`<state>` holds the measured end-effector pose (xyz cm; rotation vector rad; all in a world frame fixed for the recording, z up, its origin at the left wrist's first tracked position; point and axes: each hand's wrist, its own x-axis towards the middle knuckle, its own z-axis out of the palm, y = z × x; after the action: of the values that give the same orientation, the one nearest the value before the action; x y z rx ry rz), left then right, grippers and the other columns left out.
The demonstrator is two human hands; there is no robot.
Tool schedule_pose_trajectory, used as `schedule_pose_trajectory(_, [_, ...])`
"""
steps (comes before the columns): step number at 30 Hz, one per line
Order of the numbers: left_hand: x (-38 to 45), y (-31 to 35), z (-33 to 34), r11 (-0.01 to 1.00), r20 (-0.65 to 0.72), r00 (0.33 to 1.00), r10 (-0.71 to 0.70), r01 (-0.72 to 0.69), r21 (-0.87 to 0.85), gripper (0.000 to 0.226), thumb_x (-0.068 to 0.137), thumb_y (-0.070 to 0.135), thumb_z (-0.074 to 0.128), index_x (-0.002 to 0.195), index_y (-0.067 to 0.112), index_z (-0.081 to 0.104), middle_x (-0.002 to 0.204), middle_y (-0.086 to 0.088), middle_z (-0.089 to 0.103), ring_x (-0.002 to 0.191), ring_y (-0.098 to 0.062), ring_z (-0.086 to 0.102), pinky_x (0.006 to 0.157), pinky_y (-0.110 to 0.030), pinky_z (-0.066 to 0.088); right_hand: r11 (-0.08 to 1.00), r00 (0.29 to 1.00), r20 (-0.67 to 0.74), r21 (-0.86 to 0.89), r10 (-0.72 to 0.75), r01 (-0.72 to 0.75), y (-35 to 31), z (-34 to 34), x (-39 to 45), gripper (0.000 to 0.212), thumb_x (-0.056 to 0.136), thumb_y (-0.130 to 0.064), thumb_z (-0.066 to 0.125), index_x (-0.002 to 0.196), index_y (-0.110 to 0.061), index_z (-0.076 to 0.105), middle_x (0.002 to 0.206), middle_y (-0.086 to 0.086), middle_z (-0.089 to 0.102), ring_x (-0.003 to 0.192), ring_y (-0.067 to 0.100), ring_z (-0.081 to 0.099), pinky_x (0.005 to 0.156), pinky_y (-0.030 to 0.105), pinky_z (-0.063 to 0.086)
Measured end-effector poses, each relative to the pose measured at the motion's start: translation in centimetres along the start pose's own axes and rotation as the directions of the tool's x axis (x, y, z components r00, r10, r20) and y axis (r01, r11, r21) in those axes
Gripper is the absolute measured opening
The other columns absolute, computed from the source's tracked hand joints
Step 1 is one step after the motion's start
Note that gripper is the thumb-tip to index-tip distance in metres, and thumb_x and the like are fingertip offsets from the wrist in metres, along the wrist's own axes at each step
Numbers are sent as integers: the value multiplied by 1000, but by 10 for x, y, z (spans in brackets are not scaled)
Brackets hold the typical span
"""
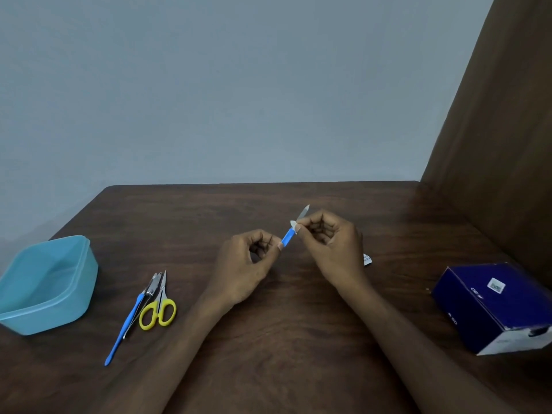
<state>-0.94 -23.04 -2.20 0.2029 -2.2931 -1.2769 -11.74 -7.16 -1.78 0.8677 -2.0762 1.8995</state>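
A small nail file [289,235] with a blue handle and a pointed metal blade slants up to the right above the middle of the table. My left hand [248,264] pinches the lower end of its blue handle. My right hand [328,243] pinches a small pale wipe or pad [294,225] against the file where the handle meets the blade. The fingers of both hands are curled. The blade's tip sticks out past my right hand.
A pale blue plastic tub [44,282] stands at the left. Yellow-handled scissors [159,306], a blue-handled tool [127,324] and a small metal clipper [152,285] lie beside it. A dark blue box [495,303] sits at the right, a torn wrapper [367,259] behind my right wrist. A brown panel rises at right.
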Motion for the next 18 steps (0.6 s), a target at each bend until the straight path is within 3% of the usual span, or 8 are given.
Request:
schedule_pose_trajectory(6, [0, 3, 0, 997, -19, 1000, -18, 17, -69, 7, 98, 33, 78, 92, 31, 81, 83, 9, 77, 76, -9, 69, 67, -26, 55, 999, 1000, -29, -33, -4, 3, -1, 4, -4, 18, 88, -15, 87, 77, -19, 73, 78, -6, 79, 74, 22, 78, 72, 49, 65])
schedule_pose_trajectory(11, [0, 1, -1, 1000, -20, 1000, 3, -3, -29, 4, 96, 34, 80, 94, 31, 81, 86, 12, 79, 78, -6, 72, 70, -26, 59, 988, 995, -22, -126, -95, 92, -9, 4, -5, 16, 89, -15, 84, 78, -20, 73, 74, -11, 75, 65, 9, 70, 63, 31, 59])
schedule_pose_trajectory(15, [0, 2, 0, 1000, -17, 1000, -9, 9, 12, 2, 95, 31, 82, 93, 32, 82, 83, 14, 78, 75, -6, 71, 65, -18, 54, 989, 992, -109, -139, -58, 43, -7, -1, -2, 12, 89, -14, 84, 82, -20, 76, 73, -9, 74, 65, 12, 69, 65, 38, 60])
schedule_pose_trajectory(18, [1, 1, 1, 1000, -34, 999, -18, 18, 17, 2, 94, 30, 82, 92, 32, 83, 81, 15, 78, 73, -7, 72, 63, -18, 54, 953, 977, -85, -251, -196, 169, -8, -3, -5, 12, 89, -10, 82, 84, -20, 76, 76, -9, 71, 67, 12, 66, 64, 34, 57])
